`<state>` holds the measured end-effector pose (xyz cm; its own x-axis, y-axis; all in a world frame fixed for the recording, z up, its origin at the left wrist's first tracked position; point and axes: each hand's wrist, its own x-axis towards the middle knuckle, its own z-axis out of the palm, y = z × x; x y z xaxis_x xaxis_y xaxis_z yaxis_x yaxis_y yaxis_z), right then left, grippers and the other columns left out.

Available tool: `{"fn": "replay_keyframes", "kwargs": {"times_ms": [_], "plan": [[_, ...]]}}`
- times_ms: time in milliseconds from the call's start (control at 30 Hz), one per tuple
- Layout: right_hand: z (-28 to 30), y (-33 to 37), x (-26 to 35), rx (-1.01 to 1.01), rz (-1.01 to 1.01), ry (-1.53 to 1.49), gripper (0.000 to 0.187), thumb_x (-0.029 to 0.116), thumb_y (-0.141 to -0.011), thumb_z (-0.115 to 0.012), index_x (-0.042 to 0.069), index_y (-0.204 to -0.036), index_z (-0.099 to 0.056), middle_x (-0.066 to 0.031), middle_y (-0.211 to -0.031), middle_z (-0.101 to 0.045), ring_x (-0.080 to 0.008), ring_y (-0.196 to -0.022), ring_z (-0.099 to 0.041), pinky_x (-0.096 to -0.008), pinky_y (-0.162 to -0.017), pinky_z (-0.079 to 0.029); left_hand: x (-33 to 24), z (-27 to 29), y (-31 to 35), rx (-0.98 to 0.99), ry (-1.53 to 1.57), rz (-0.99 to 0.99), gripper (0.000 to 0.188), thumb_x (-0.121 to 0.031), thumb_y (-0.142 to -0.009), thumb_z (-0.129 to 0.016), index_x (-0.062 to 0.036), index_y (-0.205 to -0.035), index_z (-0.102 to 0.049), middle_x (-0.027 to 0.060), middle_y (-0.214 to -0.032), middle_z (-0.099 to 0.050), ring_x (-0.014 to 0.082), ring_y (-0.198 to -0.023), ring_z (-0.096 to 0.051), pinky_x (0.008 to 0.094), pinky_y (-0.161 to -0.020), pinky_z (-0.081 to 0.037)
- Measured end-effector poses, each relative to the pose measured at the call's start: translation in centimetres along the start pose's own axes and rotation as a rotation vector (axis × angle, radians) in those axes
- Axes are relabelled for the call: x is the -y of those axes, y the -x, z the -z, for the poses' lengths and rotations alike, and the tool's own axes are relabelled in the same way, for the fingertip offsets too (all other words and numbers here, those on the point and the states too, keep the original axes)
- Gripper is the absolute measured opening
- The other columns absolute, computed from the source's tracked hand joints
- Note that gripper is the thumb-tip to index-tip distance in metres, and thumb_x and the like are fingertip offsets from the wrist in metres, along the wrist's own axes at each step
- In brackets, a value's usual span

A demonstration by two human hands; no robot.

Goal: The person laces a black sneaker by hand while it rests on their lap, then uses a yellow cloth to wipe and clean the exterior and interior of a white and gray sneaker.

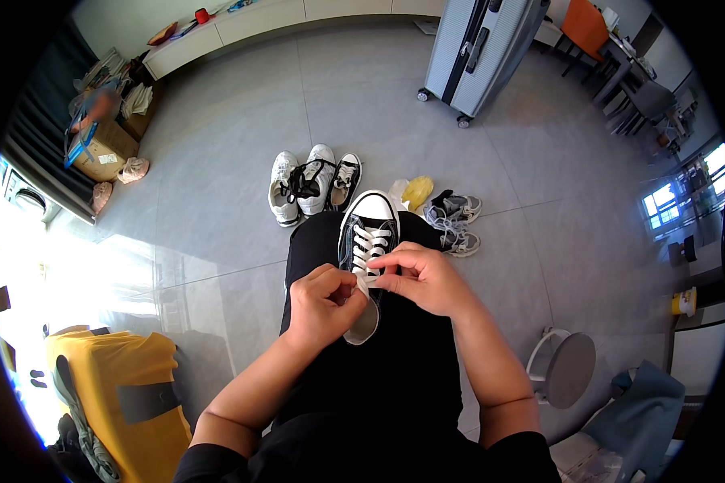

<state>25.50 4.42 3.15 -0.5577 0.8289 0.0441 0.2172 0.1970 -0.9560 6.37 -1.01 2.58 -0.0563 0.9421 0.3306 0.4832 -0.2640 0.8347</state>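
"Black canvas with a white toe cap: that's the shoe [372, 208] on my feed. Where is it sitting?"

"On the lap of the black trousers [415, 362], toe pointing away from the wearer, heel end nearest the body."

"And the left hand [324, 307]?"

"Closed down to a pinch. I see thumb and forefinger together on the white lace [362, 286], beside the tongue, with the other fingers curled in."

"Right hand [421, 278]?"

"Half open. I make out forefinger and thumb reaching in from the right, a small gap between them, both tips close to the lace. Whether they grip it, I can't tell from this far off."

"What else is hidden from you?"

"Both palms, and the left side of the shoe's heel, which the left hand covers. I can't follow the lace ends among the fingers either."

"Farther out?"

"Another black shoe [345, 182] stands ahead beside two white ones [301, 185]. Some yellow thing [417, 193] lies near the grey pair [457, 219]; I can't make out what it is. The suitcase [485, 56] is cut off at the top, and a blue cloth [640, 419] runs into the dark rim"
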Motion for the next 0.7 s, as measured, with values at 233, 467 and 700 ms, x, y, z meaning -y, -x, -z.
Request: {"fn": "replay_keyframes", "kwargs": {"times_ms": [233,467,700], "plan": [[-2.1,-1.0,0.8,0.074,0.054,-0.130,0.033,0.016,-0.082,-0.073,0.007,-0.113,-0.068,0.0004,-0.077,-0.051,-0.0094,-0.070,-0.050,-0.0237,-0.065,-0.043,-0.4,1.7,-0.1,0.064,-0.025,-0.084,0.011,-0.003,-0.068,-0.069,-0.0001,-0.076,-0.062,0.0091,-0.065,-0.063,0.0154,-0.052,-0.062,0.0271,-0.048,-0.049],[-3.1,-0.9,0.1,0.016,-0.096,0.001,0.016,0.008,-0.079,-0.068,0.001,-0.094,-0.069,-0.0029,-0.075,-0.063,-0.0097,-0.064,-0.057,-0.0236,-0.060,-0.047,0.5,1.9,0.2,0.156,-0.058,0.031,0.008,-0.004,-0.074,-0.066,0.0009,-0.075,-0.059,0.0092,-0.066,-0.064,0.0141,-0.054,-0.063,0.0261,-0.050,-0.050],[-2.9,-0.6,0.6,-0.028,0.093,0.086,0.030,0.016,-0.077,-0.077,0.002,-0.101,-0.067,-0.0063,-0.083,-0.067,-0.0116,-0.062,-0.057,-0.0223,-0.057,-0.046,2.1,1.2,0.2,0.095,0.392,0.376,0.007,-0.003,-0.079,-0.062,0.0016,-0.079,-0.057,0.0029,-0.064,-0.061,0.0057,-0.054,-0.056,0.0215,-0.049,-0.045]]}}
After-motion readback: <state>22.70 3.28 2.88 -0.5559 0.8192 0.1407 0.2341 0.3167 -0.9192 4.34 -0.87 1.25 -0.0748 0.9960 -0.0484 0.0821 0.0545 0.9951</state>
